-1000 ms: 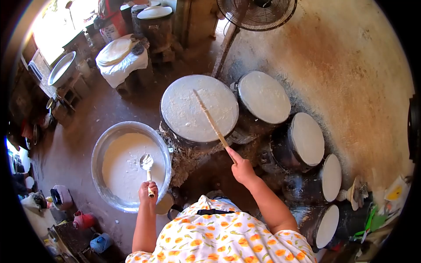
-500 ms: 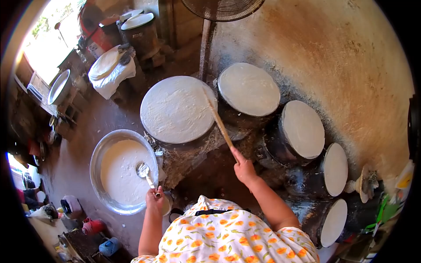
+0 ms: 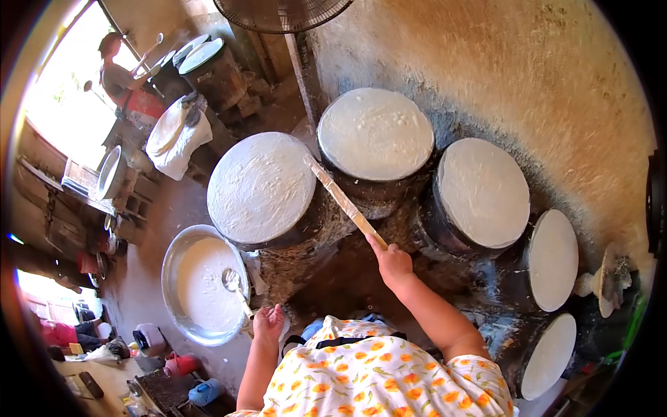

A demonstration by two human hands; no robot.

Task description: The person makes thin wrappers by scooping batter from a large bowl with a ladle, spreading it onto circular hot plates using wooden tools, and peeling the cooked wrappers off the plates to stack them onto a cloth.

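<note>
My right hand (image 3: 394, 265) is closed around the lower end of a long flat wooden stick (image 3: 344, 201). Its far tip hangs at the right edge of a round drum top (image 3: 260, 187) coated with white batter. My left hand (image 3: 269, 322) is beside the basin's right rim, fingers loosely curled and apart, holding nothing that shows. Just left of it, a metal ladle (image 3: 232, 281) with a pale handle leans over the rim of the large metal basin (image 3: 169, 285), its bowl above the white batter (image 3: 207, 285).
More white-topped drums curve to the right: one (image 3: 376, 133), another (image 3: 483, 192), then two smaller-looking ones. A fan (image 3: 281, 14) stands at the top. Back left are a cloth-covered stand (image 3: 179, 142) and another person (image 3: 121, 76). A second person (image 3: 59, 333) is at lower left.
The view has swung right. The stick has moved from over the batter-coated top to its right edge. My left hand has let go of the ladle, which now leans on the rim.
</note>
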